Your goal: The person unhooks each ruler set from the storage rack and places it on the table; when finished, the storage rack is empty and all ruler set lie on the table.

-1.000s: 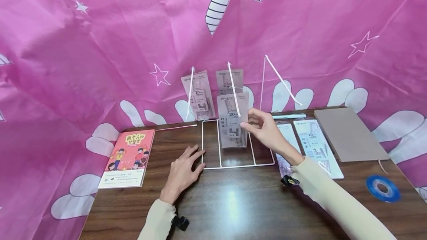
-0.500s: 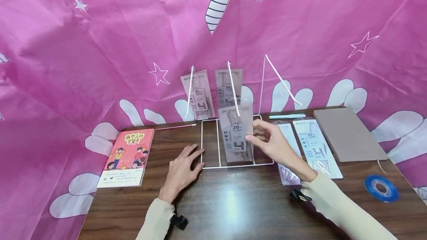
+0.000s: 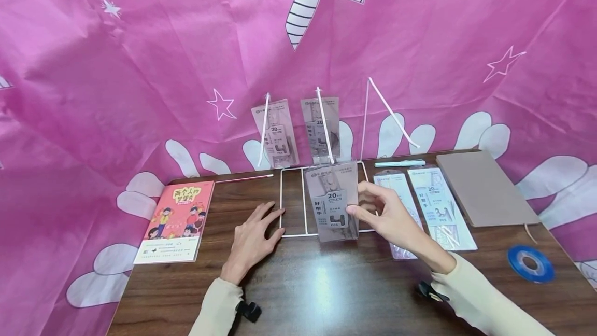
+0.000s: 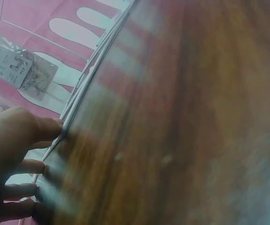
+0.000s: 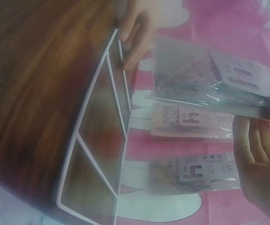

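Note:
My right hand pinches the right edge of a clear plastic packet with a printed grey card, marked 20 cm. The packet hangs upright in front of a white wire rack, its top by the tip of the middle prong; whether it touches the prong I cannot tell. Similar packets hang farther back, one on the left prong and another behind on the middle prong. My left hand rests on the table, fingers relaxed, fingertips at the rack's left base wire. In the right wrist view the held packet appears close up.
Two more packets lie on the table right of the rack. Beyond them are a grey-brown notebook and a blue tape roll. A light-blue pen lies behind. Left are a red book and a thin red stick.
My right hand has drawn the packet forward and down along the middle prong, away from the one behind it. My left hand has stayed in place.

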A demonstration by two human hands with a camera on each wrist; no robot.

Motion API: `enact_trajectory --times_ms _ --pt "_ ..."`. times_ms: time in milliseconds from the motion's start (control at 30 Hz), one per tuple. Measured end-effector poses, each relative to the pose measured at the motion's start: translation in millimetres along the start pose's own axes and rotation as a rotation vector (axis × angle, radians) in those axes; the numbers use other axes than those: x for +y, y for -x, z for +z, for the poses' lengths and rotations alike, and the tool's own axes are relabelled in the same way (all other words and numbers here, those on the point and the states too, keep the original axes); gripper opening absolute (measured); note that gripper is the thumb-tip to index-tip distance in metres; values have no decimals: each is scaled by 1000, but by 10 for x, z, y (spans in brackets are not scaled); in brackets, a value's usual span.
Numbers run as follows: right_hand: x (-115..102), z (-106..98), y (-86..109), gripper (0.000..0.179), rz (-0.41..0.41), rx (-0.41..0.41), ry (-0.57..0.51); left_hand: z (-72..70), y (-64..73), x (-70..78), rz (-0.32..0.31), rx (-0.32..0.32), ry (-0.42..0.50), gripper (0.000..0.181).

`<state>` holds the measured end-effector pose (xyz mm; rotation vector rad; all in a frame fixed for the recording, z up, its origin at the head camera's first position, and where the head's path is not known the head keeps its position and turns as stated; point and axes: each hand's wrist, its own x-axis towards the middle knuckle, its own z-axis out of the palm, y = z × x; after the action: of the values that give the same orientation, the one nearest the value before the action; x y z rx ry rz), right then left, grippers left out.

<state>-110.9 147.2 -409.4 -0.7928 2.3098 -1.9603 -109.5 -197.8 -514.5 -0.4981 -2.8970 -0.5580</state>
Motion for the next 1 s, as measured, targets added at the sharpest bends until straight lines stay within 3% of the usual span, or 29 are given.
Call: enact_trajectory --times_ms 567,833,1000 --pt "-148 49 142 20 -47 -4 -7 0 4 -27 11 4 -11 46" --pt "-90 110 66 22 57 -158 -9 -5 -1 -20 5 13 -3 46" --pt "36 169 -28 22 96 -337 -40 -1 -9 -21 1 4 -20 49"
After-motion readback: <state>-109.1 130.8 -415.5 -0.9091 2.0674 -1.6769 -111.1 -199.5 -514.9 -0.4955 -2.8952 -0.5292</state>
